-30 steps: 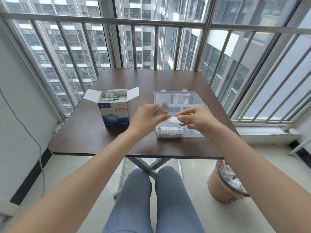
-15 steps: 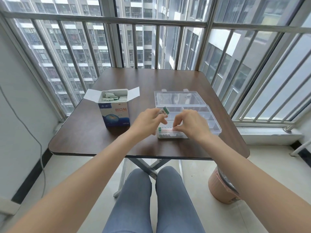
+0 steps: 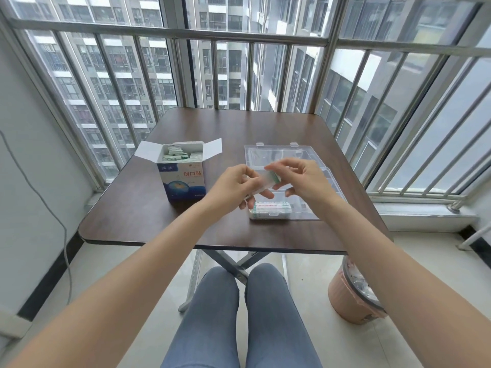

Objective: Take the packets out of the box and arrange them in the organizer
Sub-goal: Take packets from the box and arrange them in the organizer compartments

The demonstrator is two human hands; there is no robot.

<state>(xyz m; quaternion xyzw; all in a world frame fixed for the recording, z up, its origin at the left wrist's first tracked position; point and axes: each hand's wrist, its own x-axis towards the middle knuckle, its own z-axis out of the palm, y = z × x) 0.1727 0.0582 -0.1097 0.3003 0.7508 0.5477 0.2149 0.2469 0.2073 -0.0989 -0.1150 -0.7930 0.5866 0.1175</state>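
both hands meet above the near half of the clear organizer, the left hand and right hand pinching one packet between them. directly under the grip, the nearest left compartment already holds a stack of packets, so that cell is partly filled; the compartments to the right of the grip, under the right wrist, look bare. beyond the grip the open lid lies flat. left of the grip stands the open box, its side flaps spread outward, with bare table between it and the left hand. the far table beyond the grip is bare up to the window bars.
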